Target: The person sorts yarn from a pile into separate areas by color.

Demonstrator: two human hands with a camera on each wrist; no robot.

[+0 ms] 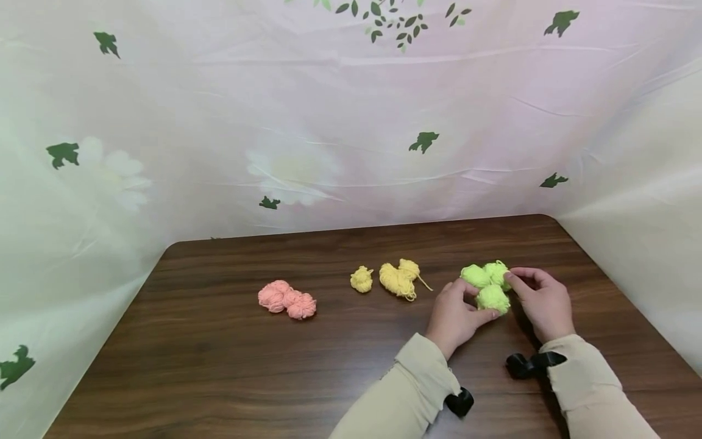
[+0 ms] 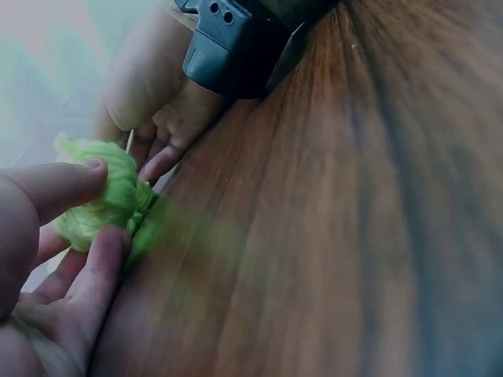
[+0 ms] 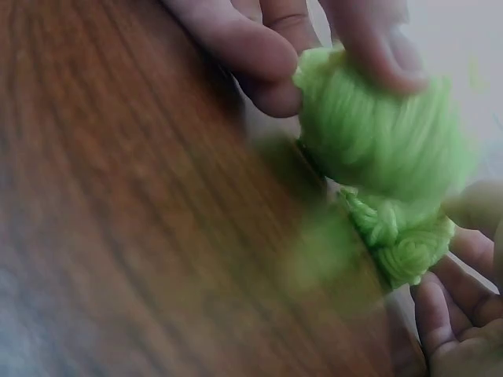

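Three bright green yarn balls (image 1: 492,300) sit bunched together on the right side of the table, between the two hands. My left hand (image 1: 456,314) reaches in from the left and holds the nearest green ball between thumb and fingers, also seen as green yarn (image 2: 106,192) in the left wrist view. From the right, my right hand (image 1: 544,303) pinches the rear right ball, its thumb lying on the strands. That yarn (image 3: 377,126) looks blurred in the right wrist view. The left hand's fingers (image 3: 436,314) show beyond it.
Left of the hands lie a yellow yarn bundle (image 1: 397,280) with a loose tail and a small yellow ball (image 1: 361,279). Farther left are joined pink yarn balls (image 1: 287,299). A patterned cloth (image 1: 340,122) hangs behind the brown wooden table (image 1: 219,366).
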